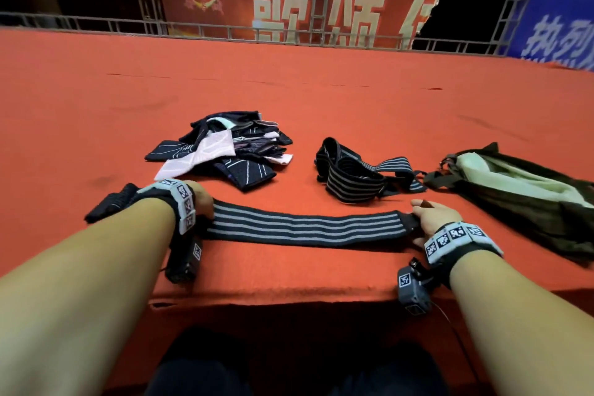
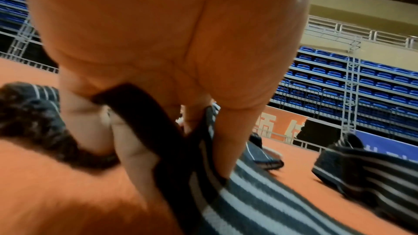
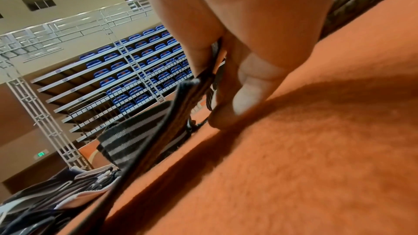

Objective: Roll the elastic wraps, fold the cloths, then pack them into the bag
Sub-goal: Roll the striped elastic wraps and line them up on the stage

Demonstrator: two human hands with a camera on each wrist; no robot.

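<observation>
Three wraps (image 1: 307,228), one bag (image 1: 527,190)

Bare forearms enter from the lower frame corners. Each wrist carries a black strap (image 1: 463,255) ringed with white fiducial-marker tiles (image 1: 184,202) and a dark, tagged camera module (image 1: 413,291) beneath.
</observation>
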